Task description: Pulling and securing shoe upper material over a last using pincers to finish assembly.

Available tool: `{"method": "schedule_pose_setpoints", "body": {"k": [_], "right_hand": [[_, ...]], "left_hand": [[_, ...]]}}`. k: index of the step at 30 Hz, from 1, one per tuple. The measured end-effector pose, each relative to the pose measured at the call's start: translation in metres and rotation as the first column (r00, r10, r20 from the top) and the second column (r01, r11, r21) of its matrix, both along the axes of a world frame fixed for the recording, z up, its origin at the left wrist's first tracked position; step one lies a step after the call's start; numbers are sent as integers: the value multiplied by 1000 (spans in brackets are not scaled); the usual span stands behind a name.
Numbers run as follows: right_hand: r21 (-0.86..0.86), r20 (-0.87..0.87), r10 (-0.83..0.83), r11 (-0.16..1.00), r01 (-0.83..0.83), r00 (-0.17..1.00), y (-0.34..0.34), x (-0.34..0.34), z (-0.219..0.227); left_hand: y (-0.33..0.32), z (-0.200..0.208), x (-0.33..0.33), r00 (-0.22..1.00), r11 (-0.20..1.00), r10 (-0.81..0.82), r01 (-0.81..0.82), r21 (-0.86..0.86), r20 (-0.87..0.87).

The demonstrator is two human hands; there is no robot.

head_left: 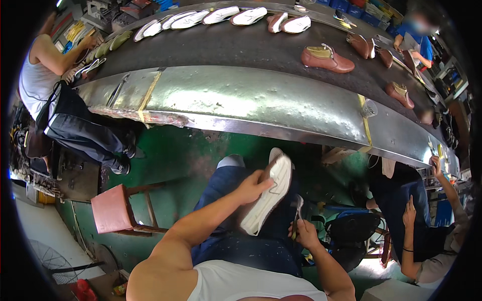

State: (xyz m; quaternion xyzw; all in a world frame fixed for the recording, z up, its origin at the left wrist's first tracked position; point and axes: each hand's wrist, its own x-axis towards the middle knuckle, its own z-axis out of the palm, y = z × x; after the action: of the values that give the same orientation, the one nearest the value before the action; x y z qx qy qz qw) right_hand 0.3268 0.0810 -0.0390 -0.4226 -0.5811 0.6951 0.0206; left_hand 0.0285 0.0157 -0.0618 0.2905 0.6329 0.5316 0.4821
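Observation:
My left hand (255, 187) grips a shoe (268, 200) by its side, thumb across the sole. The shoe is tilted over my lap with its white underside facing up, and a dark curved line marks that underside. My right hand (306, 234) is closed around a hand tool (298, 204) with a shiny metal head, just right of the shoe and apart from it. The tool's exact kind is unclear, since my fingers hide much of its handle.
Ahead runs a dark conveyor belt (221, 52) behind a metal guard (221, 98), carrying several white-soled shoes (191, 19) and a brown shoe (327, 58). A stool (114, 208) stands at left. Co-workers sit at left (42, 75) and right (442, 251); another (422, 42) is across the belt.

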Motion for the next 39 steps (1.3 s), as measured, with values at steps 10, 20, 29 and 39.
{"method": "schedule_pose_setpoints", "body": {"k": [10, 20, 29, 39], "right_hand": [[400, 452, 289, 780, -481, 844, 8, -23, 36], [761, 459, 375, 303, -574, 806, 3, -41, 83], [983, 140, 362, 59, -173, 922, 87, -103, 117], [989, -91, 212, -94, 112, 973, 231, -187, 137]], "left_hand": [[19, 148, -53, 516, 889, -241, -223, 401, 822], [34, 153, -64, 389, 870, -260, -303, 389, 884], [36, 170, -61, 434, 896, -168, -308, 321, 885], [66, 170, -78, 510, 917, -119, -273, 291, 852]]}}
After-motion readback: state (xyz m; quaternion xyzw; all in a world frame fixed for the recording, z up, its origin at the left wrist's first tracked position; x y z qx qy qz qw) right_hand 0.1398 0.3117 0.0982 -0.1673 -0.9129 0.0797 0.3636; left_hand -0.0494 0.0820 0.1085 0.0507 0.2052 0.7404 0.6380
